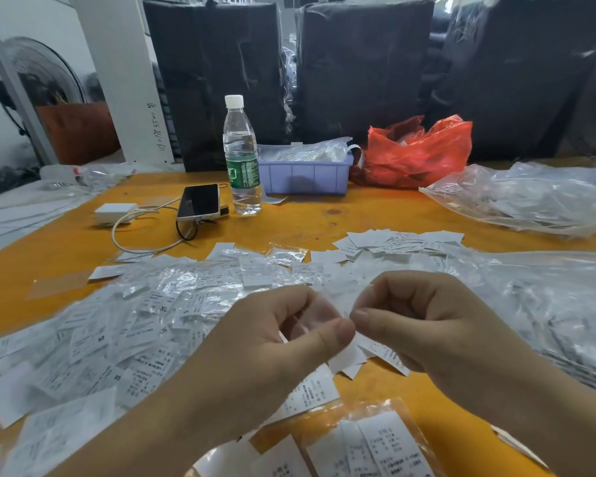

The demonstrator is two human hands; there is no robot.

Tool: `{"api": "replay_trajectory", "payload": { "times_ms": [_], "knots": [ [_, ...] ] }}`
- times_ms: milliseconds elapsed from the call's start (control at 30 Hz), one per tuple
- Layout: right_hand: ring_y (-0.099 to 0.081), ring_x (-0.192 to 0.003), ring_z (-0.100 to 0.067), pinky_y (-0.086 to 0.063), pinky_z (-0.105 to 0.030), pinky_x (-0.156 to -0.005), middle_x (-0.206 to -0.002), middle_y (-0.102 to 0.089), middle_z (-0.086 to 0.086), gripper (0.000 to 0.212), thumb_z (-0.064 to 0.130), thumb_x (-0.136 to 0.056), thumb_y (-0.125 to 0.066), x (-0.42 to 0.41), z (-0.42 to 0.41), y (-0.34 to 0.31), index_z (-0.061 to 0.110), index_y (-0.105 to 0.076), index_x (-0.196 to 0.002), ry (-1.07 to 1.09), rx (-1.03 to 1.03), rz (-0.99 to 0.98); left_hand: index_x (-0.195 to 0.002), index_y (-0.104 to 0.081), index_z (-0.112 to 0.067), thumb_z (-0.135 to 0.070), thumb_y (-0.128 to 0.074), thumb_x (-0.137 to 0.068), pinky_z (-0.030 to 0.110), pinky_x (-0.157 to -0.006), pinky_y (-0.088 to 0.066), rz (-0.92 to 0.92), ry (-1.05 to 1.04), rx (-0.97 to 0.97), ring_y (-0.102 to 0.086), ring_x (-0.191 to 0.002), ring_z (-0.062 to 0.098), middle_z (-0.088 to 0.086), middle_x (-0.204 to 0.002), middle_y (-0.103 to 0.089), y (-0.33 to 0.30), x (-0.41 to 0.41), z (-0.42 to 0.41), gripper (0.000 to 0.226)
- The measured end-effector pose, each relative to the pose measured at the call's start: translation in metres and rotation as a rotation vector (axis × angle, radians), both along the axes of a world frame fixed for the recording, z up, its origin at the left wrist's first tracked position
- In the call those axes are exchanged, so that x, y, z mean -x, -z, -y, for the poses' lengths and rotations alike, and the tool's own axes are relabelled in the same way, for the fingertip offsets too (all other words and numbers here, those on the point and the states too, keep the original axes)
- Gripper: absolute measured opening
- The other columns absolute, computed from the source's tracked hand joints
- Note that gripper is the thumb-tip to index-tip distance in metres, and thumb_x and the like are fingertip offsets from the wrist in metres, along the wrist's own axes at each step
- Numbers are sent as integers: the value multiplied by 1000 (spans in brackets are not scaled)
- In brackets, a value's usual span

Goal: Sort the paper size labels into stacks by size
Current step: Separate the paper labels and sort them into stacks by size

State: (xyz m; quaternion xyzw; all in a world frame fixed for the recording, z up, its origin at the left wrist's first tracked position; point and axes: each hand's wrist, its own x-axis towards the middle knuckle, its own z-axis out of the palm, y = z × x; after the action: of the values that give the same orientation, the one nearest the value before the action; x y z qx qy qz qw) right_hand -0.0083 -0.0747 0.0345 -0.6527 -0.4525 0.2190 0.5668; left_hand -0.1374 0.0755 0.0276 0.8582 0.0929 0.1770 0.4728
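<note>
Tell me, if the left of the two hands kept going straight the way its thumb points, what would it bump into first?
Most likely the right hand: the left hand points its thumb tip toward the right one's thumb, almost touching across the label they both pinch. Depth is hard to judge.

Orange table [375,215], scattered paper labels [124,339], water bottle [241,156], phone [199,202], purple bin [305,177]

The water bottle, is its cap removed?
No, the water bottle stands upright on the table with its white cap still on.
</note>
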Motion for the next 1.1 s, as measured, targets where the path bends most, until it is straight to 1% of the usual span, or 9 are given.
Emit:
{"api": "replay_trajectory", "payload": {
  "times_ms": [67,167,300,567,667,800,933,1033,1100],
  "knots": [
    [-32,-41,-8,-28,-15,-40,-47,-41,3,12,24,-73,-70,2,0,-2,15,-67,-66,-9,-41,-112,-88,-70,-36,-55,-63,-75,12,-59,-44,-23,13,9,-58,-64,-3,-16,-76,-69,1,-2,1,24],
    [-30,-41,-9,-27,-14,-40,-48,-38,3,12,23,-72,-69,2,0,-2,16,-65,-63,-12,-51,-154,-81,-73,-28,-39,-65,-75,12,-56,-44,9,26,188,-59,-62,3,-7,-68,-69,1,-4,-1,15],
    [-27,-41,-9,-27,-14,-41,-48,-36,4,15,26,-71,-70,2,0,-2,15,-65,-62,-42,-1,-166,-74,-73,-20,-34,-67,-74,11,-52,-41,51,36,330,-56,-56,5,-2,-62,-65,0,-5,-5,15],
    [-36,-37,-1,-29,-8,-40,-44,-42,11,13,26,-69,-70,2,-4,0,15,-68,-62,-79,67,-177,-76,-74,-22,-43,-67,-74,13,-53,-41,80,31,330,-58,-57,7,-4,-61,-63,0,-8,-5,23],
    [-32,-38,-4,-27,-12,-39,-48,-39,6,14,26,-70,-72,5,-4,-2,14,-68,-64,-115,73,-252,-76,-75,-22,-44,-69,-72,14,-54,-41,87,18,332,-58,-57,8,-3,-62,-64,0,-8,-6,23],
    [-30,-39,-8,-26,-17,-40,-50,-45,7,25,34,-73,-80,3,-2,-1,11,-69,-73,-85,132,-223,-76,-75,-23,-45,-69,-72,17,-56,-42,68,11,308,-58,-57,7,-2,-63,-66,1,-8,-9,23],
    [-28,-38,-10,-25,-17,-39,-48,-48,7,12,28,-72,-73,3,-1,-3,16,-71,-71,-103,110,-264,-74,-74,-22,-56,-70,-61,15,-54,-43,75,15,314,-57,-54,5,-3,-62,-66,2,-7,-10,36],
    [-28,-37,-9,-25,-17,-39,-49,-50,5,9,26,-71,-71,3,-1,-3,18,-71,-67,-120,127,-282,-77,-74,-23,-58,-71,-61,20,-56,-43,74,7,326,-58,-57,8,-3,-63,-63,3,-8,-13,39],
    [-28,-38,-10,-25,-18,-39,-52,-51,3,9,26,-71,-71,4,-1,-3,19,-70,-65,-125,142,-278,-77,-74,-21,-56,-71,-62,19,-55,-43,92,5,344,-56,-56,8,-4,-62,-61,3,-9,-15,38]
  ]
}}
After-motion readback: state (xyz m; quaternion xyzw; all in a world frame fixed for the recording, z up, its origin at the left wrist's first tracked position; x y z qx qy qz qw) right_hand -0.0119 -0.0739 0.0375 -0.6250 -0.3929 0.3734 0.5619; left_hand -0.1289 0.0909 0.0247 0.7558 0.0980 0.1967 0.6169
